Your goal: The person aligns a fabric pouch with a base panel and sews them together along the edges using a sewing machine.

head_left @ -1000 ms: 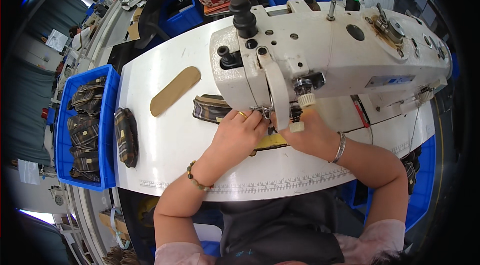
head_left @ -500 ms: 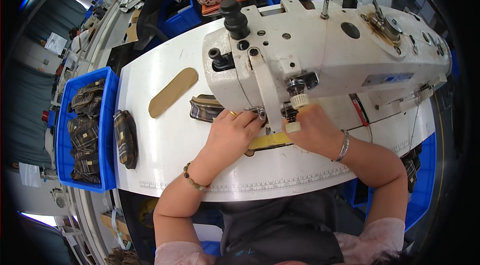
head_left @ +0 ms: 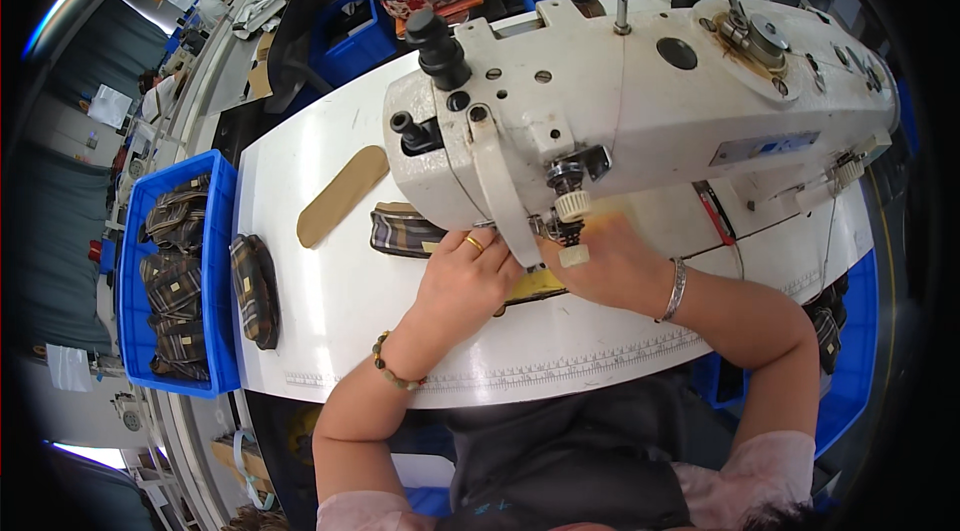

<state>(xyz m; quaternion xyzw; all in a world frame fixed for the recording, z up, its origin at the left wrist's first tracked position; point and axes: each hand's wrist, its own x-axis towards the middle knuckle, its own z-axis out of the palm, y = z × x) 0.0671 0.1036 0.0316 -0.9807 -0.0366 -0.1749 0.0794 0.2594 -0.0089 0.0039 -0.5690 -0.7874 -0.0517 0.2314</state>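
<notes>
A plaid fabric pouch (head_left: 400, 231) with a tan edge lies under the head of a white sewing machine (head_left: 650, 101). My left hand (head_left: 465, 276), a ring on one finger, is closed on the pouch's near end beside the needle area; its fingertips are partly hidden. Just right of the needle, my right hand (head_left: 612, 259) is closed, with its fingers partly behind the machine's white tension knob (head_left: 572, 205). What it grips is hidden. A yellow strip (head_left: 535, 285) shows on the table between and below the hands.
A tan oval piece (head_left: 343, 197) and another plaid pouch (head_left: 254, 291) lie on the white table (head_left: 330, 331). At its left stands a blue bin (head_left: 222, 331) of plaid pouches. Red-and-black snips (head_left: 715, 213) lie behind my right hand. Another blue bin (head_left: 855, 361) stands at the right.
The view has shifted slightly, so the machine appears further left. My left hand is a little lower against the machine head, and both hands stay close to the needle area.
</notes>
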